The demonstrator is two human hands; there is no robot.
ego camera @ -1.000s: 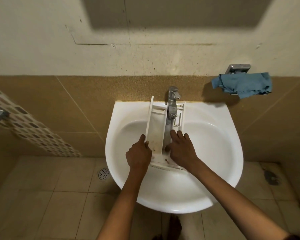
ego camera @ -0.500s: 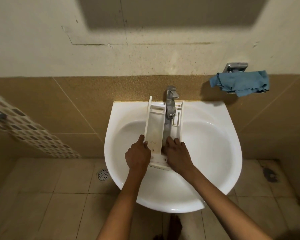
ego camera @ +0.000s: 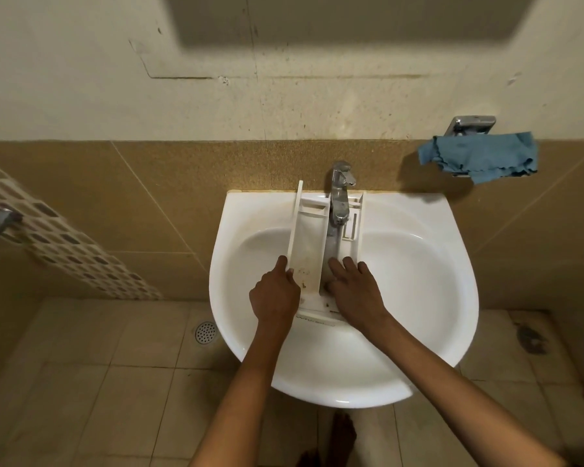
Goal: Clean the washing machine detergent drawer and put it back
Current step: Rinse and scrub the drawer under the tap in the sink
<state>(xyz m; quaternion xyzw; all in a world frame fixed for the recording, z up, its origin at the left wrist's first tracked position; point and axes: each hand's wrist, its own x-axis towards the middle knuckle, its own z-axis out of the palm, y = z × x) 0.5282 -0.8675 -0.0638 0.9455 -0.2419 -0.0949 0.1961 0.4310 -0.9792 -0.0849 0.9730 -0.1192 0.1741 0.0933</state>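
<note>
The detergent drawer lies lengthwise in the sink. Its rear end sits under the faucet and its front panel points toward the person. A thin stream appears to fall from the spout into the right compartment.

**Hand status**
1. Left hand: fingers wrapped over the drawer's left wall, grasping it.
2. Right hand: fingers straight and spread, pressing down into the right compartment, gripping nothing.

**Hazards, as judged from this position**
1. Slip. Only 1 hand holds the drawer. Wet plastic on a curved glazed bowl gives poor footing, so a hard scrub stroke from the right hand could skid the drawer sideways or twist it out of the left grip.
2. Impact. The rear rails stand just beside the faucet body. A forward shove could knock them against the metal and chip or crack the thin plastic.
3. Incomplete cleaning. Brown residue marks the floor of the left compartment, which lies outside the stream. Bare fingers alone may not lift it. The blue cloth hangs on the wall holder, well apart from both hands.
4. Splash. Water striking the drawer walls may deflect over the rim onto the tiled floor, where a bare foot stands.
</note>
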